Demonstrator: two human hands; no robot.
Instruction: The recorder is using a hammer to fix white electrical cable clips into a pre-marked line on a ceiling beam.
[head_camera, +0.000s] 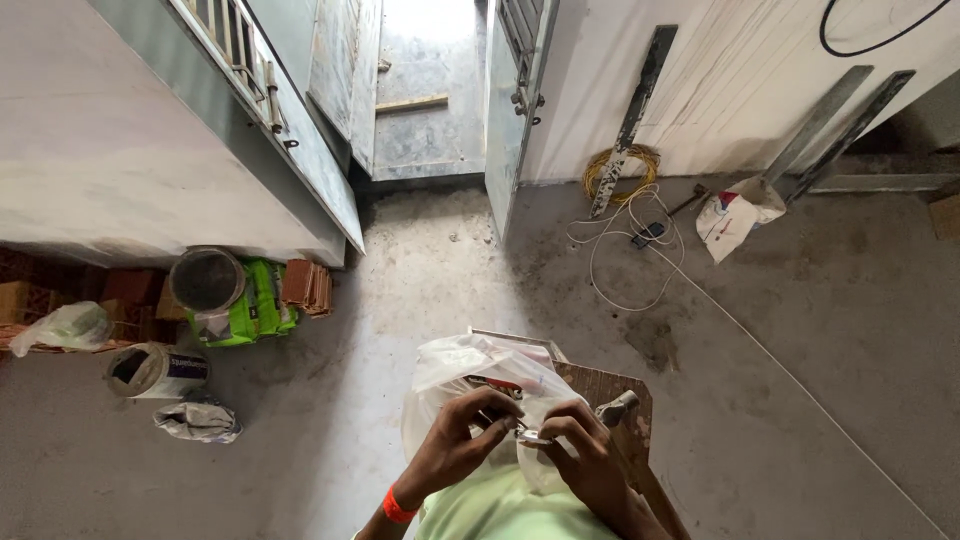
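Grey concrete floor (800, 330) filled most of the frame, dusty, seen from above. At bottom centre, both hands met over a clear plastic bag (470, 375) that sat on a brown wooden board (610, 385). Left hand (455, 440) came in from lower left, orange wristband (397, 507) on the wrist, fingers curled and pinching a small metal piece (530, 436) against the bag. Right hand (590, 450) came in from lower right, fingers bent, gripping the same small piece from the other side; fingertips of both hands nearly touching. What the piece was, too small to tell. Grey metal fitting (618, 408) lay on the board just beside the right hand. Light green shirt showed at the bottom edge.

Open floor lay to the right of the board and to the lower left of the hands. Left of centre, near the hands: crumpled grey sack (198, 420), a tipped tin (155, 370), a round dark bucket (207, 280) standing on a green bag (255, 305), red bricks (308, 285) beside it, and a pale plastic bag (65, 328) at the left edge.

Farther up, right of centre: white cable (630, 250) looped loose across the floor, a yellow coil (620, 165) at the wall base, a white sack (735, 215), metal bars (635, 110) leaning on the white wall. Top centre, an open metal door (515, 110) gave onto a lit passage; a grey gate leaf (290, 130) stood along the upper left.
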